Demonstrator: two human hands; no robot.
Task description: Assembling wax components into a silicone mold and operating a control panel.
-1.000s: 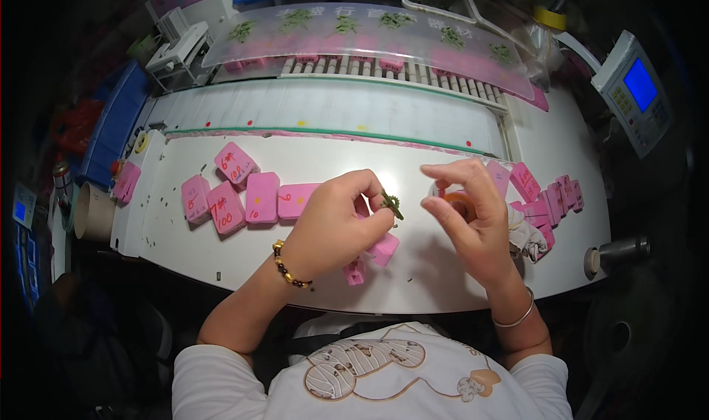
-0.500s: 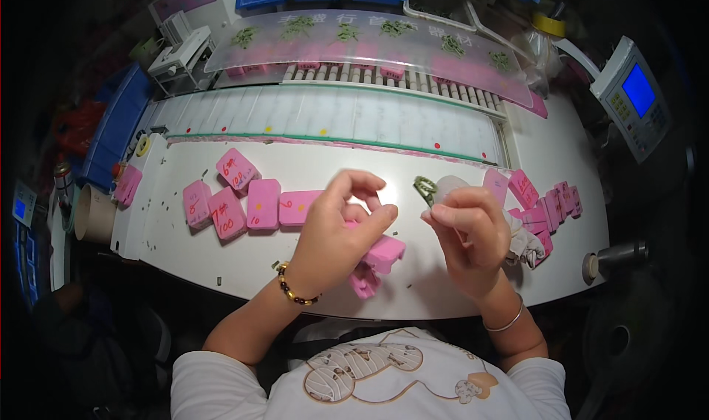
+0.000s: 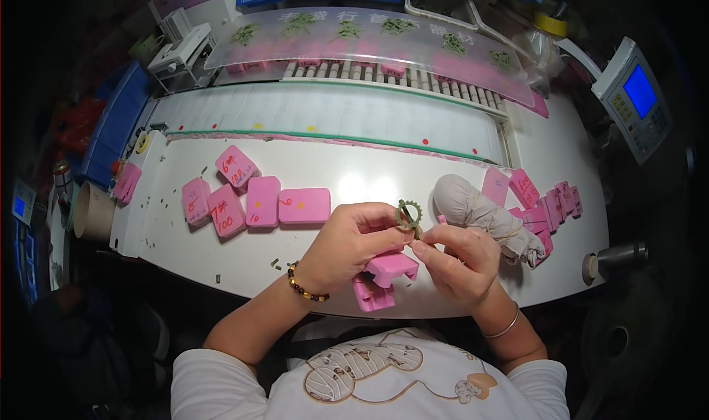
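Both hands pinch small green toothed ring (image 3: 408,215) at frame centre: left hand (image 3: 353,244), right hand (image 3: 459,261); loose pinch cd drop it among pink blocks (image 3: 384,278) below.

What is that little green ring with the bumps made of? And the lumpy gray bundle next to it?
The little green ring, pinched between the left hand and the right hand, looks like dull moulded plastic, going by its even teeth and lack of shine; metal cannot be ruled out. The gray bundle looks like soft cloth: it is wrinkled, matte and tied with bands.
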